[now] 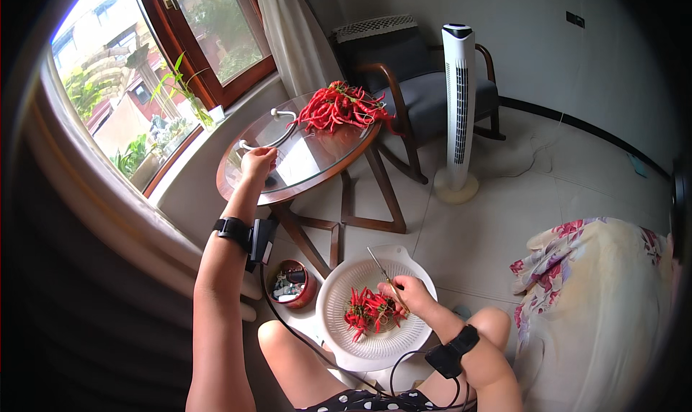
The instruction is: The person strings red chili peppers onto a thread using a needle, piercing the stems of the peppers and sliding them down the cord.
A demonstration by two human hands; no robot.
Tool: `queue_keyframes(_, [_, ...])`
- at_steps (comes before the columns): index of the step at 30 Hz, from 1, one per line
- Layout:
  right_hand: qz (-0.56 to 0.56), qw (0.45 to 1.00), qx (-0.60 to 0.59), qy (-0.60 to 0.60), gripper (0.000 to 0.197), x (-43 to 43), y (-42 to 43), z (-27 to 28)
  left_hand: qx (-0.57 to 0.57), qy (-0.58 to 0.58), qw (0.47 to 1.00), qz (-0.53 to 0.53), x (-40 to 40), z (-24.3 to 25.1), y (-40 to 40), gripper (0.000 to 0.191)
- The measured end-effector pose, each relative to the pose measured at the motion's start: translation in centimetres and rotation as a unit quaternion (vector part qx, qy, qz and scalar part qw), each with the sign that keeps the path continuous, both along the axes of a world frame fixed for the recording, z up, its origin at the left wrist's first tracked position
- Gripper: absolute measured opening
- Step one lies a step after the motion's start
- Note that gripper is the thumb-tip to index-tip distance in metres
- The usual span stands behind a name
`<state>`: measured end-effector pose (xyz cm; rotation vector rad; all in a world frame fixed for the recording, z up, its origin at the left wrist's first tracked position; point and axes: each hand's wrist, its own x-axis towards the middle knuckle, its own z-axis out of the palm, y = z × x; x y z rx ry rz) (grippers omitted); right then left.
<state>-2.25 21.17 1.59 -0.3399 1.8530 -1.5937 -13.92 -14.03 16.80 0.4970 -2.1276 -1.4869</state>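
Note:
My left hand (259, 162) is over the near left part of a glass-topped wooden table (324, 166), its fingers drawn together. Whether something small is between them cannot be made out. Beside it on the glass lies a curved pale handle or tube with knobbed ends (281, 136). A heap of long red chili peppers (340, 109) covers the table's far side. Closer to me, my right hand (413, 296) grips slim scissors (386, 277) with gold-coloured handles, blades pointing up and away. Beneath it, a white plastic colander (338, 282) holds bunched red chilies (367, 309) with green stems.
A red bin (308, 298) with litter stands left of the colander. Behind the table are a cushioned rocking chair (421, 98) and a white tower fan (459, 114). Floral cloth (584, 282) drapes something at right. Black cables (303, 339) from my wrist straps cross my lap.

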Motion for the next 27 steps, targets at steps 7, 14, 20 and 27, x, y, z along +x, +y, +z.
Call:
queue_keyframes(7, [0.002, 1.0, 0.006, -0.023, 0.038, -0.8, -0.6, 0.9, 0.038, -0.035, 0.997, 0.058, -0.7, -0.4, -0.8, 0.057])
queue_keyframes(14, [-0.102, 0.93, 0.091, 0.34, 0.022, -0.2, -0.2, 0.3, -0.085, 0.049, 0.994, -0.048, 10.8, -8.6, 4.4, 0.037])
queue_keyframes(20, [-0.076, 0.865, 0.086, 0.488, 0.027, -1.8, -1.6, 6.2, -0.078, -0.114, 0.976, -0.169, 20.2, -20.1, 10.4, 0.022])
queue_keyframes(27, [-0.044, 0.778, 0.205, 0.593, 0.024, -12.3, -12.1, 14.8, -0.13, -0.149, 0.975, -0.102, 21.0, -23.8, 9.7, 0.014])
